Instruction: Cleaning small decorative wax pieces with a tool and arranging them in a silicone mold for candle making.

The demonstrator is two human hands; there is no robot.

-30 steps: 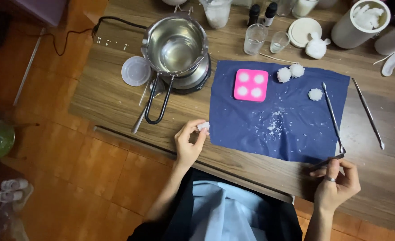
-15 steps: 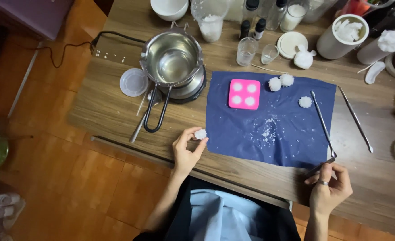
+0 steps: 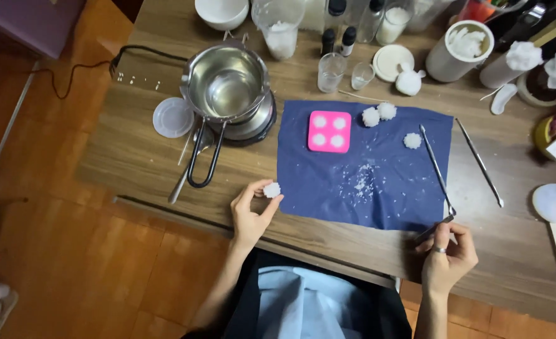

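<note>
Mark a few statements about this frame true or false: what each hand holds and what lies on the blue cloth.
1. The left hand pinches a small white lump. True.
2. The right hand is empty. False: it holds a thin metal tool.
3. The pink mould lies on the blue cloth. True.
4. The metal pot stands on the cloth. False: it sits beside it, on a round base on the wooden table.

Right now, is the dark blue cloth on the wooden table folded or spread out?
Spread out: the dark blue cloth lies flat, all edges showing.
</note>
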